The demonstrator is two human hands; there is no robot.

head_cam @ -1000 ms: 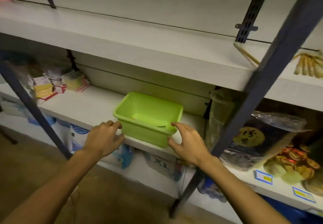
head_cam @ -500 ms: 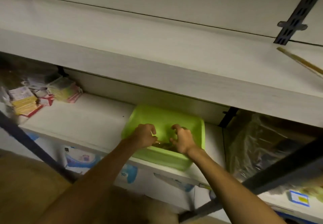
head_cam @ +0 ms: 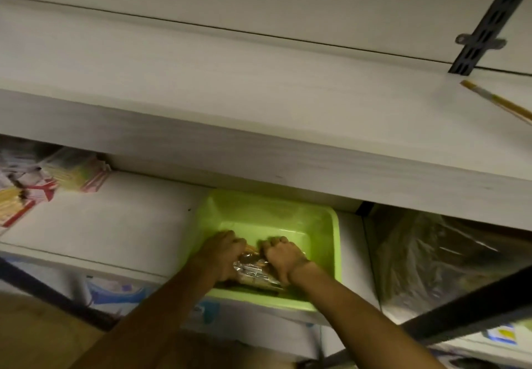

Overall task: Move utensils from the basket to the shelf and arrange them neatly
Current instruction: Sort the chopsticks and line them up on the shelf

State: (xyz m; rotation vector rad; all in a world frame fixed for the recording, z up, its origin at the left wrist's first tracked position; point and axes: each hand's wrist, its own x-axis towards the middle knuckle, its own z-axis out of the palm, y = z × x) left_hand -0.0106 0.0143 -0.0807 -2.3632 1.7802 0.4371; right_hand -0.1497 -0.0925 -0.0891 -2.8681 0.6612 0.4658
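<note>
One green basket (head_cam: 335, 242)
Two hands in basket: left hand (head_cam: 221, 256), right hand (head_cam: 283, 259)
One shiny wrapped bundle of utensils (head_cam: 253, 273) between hands; number of pieces inside too blurry to count
Two white shelves: upper shelf (head_cam: 230, 109), lower shelf (head_cam: 115, 224)
One pack of chopsticks (head_cam: 498, 100) on upper shelf
Several small packets (head_cam: 43, 178) at left of lower shelf, too blurry to count
One big clear plastic bag (head_cam: 431, 253) at right
Two dark slanted bars: one (head_cam: 472, 311) at right, one (head_cam: 43, 291) at left
One dark slotted rail (head_cam: 483, 28) on back wall
</note>
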